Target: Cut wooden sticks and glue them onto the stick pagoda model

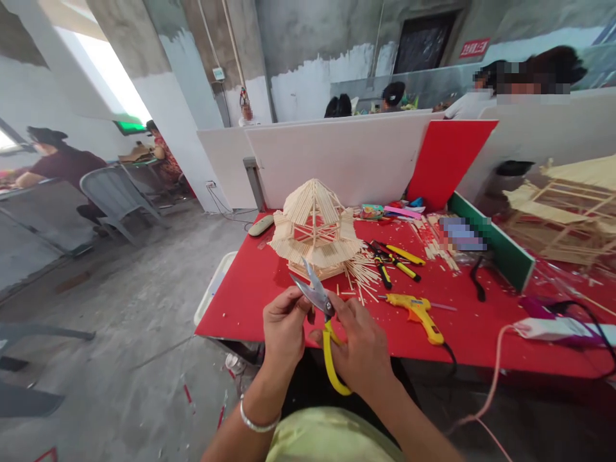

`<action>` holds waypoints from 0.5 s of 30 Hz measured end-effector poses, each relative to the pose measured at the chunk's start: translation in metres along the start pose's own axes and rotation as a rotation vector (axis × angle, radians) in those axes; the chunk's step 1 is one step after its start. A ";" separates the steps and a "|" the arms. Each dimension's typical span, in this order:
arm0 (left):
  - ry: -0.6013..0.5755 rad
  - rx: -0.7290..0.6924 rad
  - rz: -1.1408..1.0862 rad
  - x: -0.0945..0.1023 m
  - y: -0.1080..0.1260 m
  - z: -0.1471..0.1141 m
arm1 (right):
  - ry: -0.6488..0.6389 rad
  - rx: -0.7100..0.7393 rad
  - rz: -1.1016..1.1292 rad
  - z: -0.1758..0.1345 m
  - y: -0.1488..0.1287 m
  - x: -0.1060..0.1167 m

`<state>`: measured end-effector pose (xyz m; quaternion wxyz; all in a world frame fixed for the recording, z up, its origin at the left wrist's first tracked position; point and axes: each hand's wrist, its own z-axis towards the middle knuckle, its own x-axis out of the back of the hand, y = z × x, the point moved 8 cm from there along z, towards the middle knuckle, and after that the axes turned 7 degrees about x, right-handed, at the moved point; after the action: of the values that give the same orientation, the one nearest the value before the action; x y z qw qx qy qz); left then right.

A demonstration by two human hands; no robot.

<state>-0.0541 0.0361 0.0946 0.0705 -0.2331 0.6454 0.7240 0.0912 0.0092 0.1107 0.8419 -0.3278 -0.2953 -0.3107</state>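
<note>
My right hand (363, 343) holds a pair of scissors (312, 292) with yellow handles, blades parted and pointing away from me. Close beside the blades, my left hand (283, 327) is closed in a pinch; whatever is between its fingertips is hidden or too small to make out. Just beyond the scissors stands a model pavilion (315, 228) built of thin wooden sticks, with a tiered roof. Loose cut sticks (363, 276) are spread at its right side on the red tabletop (289, 287).
Yellow-and-black pliers (403, 266), a yellow utility knife (404, 254) and a yellow glue gun (416, 313) lie to the right. Farther right are a green board (491, 240), a power strip (553, 328) and another stick model (568, 212). White panels (337, 160) rise behind; several people sit beyond.
</note>
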 end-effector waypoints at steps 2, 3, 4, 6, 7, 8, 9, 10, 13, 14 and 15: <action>-0.019 -0.004 -0.010 -0.006 -0.001 -0.001 | 0.015 -0.011 0.012 -0.003 0.002 0.004; -0.029 -0.003 -0.015 -0.009 -0.002 -0.002 | 0.022 -0.016 0.019 -0.004 0.003 0.006; -0.038 0.000 -0.018 -0.012 -0.003 -0.003 | 0.028 -0.020 0.026 -0.006 0.004 0.007; -0.050 0.005 -0.017 -0.017 -0.005 -0.005 | 0.039 -0.026 0.041 -0.008 0.006 0.010; -0.053 0.006 -0.014 -0.020 -0.006 -0.006 | 0.044 -0.029 0.050 -0.009 0.006 0.012; -0.052 0.005 -0.013 -0.022 -0.007 -0.007 | 0.046 -0.031 0.058 -0.010 0.007 0.013; -0.049 0.005 -0.012 -0.023 -0.008 -0.007 | 0.045 -0.033 0.066 -0.011 0.007 0.015; -0.046 0.002 -0.012 -0.024 -0.008 -0.008 | 0.044 -0.034 0.070 -0.012 0.008 0.016; -0.046 -0.036 0.003 -0.026 -0.007 -0.009 | 0.044 -0.030 0.038 -0.015 0.010 0.020; -0.050 -0.060 0.015 -0.026 -0.006 -0.009 | 0.041 -0.029 0.017 -0.016 0.010 0.022; -0.055 -0.088 0.030 -0.027 -0.004 -0.009 | 0.033 -0.028 -0.001 -0.017 0.011 0.023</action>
<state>-0.0268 0.0330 0.1018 0.0672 -0.2061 0.6143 0.7587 0.1185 -0.0043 0.1120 0.8418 -0.3341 -0.2774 -0.3207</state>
